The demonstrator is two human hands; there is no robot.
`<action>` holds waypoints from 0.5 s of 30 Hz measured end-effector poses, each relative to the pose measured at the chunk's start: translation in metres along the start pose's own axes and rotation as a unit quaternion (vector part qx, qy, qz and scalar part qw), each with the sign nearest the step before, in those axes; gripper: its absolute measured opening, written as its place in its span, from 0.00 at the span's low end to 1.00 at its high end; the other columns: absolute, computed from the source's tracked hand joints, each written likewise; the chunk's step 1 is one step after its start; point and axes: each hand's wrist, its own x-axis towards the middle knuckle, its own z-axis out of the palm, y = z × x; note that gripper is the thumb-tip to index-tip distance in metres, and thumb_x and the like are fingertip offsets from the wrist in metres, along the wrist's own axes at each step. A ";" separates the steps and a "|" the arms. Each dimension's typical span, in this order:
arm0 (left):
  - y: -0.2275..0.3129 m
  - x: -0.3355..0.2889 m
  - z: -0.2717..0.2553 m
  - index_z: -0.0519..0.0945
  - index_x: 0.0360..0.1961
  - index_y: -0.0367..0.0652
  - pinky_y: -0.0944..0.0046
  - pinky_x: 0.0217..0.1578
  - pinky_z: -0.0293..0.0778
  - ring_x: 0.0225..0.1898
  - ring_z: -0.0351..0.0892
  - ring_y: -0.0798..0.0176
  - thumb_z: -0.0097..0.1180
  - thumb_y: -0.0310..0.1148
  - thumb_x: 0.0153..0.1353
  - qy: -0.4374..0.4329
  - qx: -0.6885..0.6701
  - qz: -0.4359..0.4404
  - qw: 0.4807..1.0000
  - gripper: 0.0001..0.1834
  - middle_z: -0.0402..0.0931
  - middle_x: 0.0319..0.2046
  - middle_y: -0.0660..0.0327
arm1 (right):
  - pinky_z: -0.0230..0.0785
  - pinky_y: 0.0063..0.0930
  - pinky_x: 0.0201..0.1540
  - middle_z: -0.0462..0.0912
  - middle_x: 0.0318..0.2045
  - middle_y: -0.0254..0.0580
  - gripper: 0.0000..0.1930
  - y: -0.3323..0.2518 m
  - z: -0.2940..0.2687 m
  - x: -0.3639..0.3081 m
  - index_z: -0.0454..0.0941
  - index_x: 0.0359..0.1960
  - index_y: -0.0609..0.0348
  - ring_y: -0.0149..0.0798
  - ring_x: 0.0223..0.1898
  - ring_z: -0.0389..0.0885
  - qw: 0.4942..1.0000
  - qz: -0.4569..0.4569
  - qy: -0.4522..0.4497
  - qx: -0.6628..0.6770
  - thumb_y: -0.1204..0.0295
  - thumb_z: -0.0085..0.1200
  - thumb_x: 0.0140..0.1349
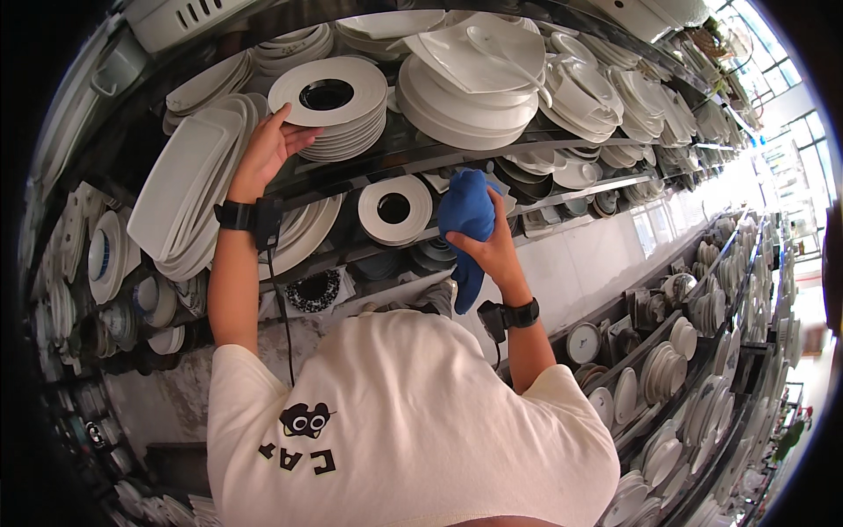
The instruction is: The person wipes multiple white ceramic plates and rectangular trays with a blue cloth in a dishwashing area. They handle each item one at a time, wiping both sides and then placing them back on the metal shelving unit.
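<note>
My left hand (270, 151) is at the near left edge of a stack of white wide-rimmed plates on the shelf. Its thumb lies on the rim of the top plate (367, 88), which has a dark round centre, and the fingers curl below that rim. My right hand (485, 244) grips a bunched blue cloth (466, 207) in front of the shelf edge, with one end of the cloth hanging down. Left of my left hand lean several white rectangular plates (187, 176). To the right of the stack stands a pile of large white plates with a wavy-edged dish (479, 54) on top.
A lower shelf holds another plate with a dark centre (395, 210) among bowls and dishes. Further racks of plates (665, 372) line the right side, beyond a pale floor (580, 259). A white slotted basket (180, 19) sits above at the upper left.
</note>
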 end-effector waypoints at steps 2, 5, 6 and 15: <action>0.003 0.002 -0.007 0.71 0.53 0.33 0.65 0.39 0.81 0.41 0.84 0.57 0.45 0.45 0.72 -0.005 0.036 -0.060 0.998 0.23 0.82 0.40 0.48 | 0.71 0.36 0.55 0.78 0.51 0.53 0.48 0.000 0.001 0.000 0.56 0.67 0.54 0.46 0.51 0.80 1.000 0.012 0.001 0.001 0.63 0.73 0.44; 0.004 -0.001 -0.017 0.72 0.47 0.37 0.65 0.33 0.81 0.33 0.84 0.62 0.44 0.49 0.72 0.000 0.134 -0.089 0.987 0.22 0.82 0.35 0.52 | 0.71 0.36 0.55 0.78 0.51 0.53 0.48 0.001 0.003 -0.001 0.56 0.67 0.53 0.46 0.50 0.80 1.000 0.015 0.006 0.002 0.63 0.73 0.44; 0.004 -0.001 -0.019 0.72 0.45 0.39 0.65 0.31 0.81 0.30 0.83 0.64 0.45 0.50 0.71 0.002 0.173 -0.088 0.981 0.22 0.82 0.33 0.54 | 0.72 0.36 0.55 0.79 0.51 0.53 0.48 0.002 0.003 0.000 0.56 0.67 0.53 0.46 0.50 0.80 1.000 0.014 0.008 0.003 0.63 0.73 0.44; -0.002 -0.002 -0.025 0.71 0.31 0.47 0.69 0.27 0.77 0.23 0.77 0.71 0.47 0.56 0.68 0.052 0.319 -0.093 0.942 0.23 0.78 0.26 0.63 | 0.72 0.36 0.54 0.79 0.50 0.54 0.47 0.002 0.005 0.001 0.57 0.66 0.51 0.47 0.49 0.81 0.999 0.037 0.001 0.022 0.63 0.73 0.44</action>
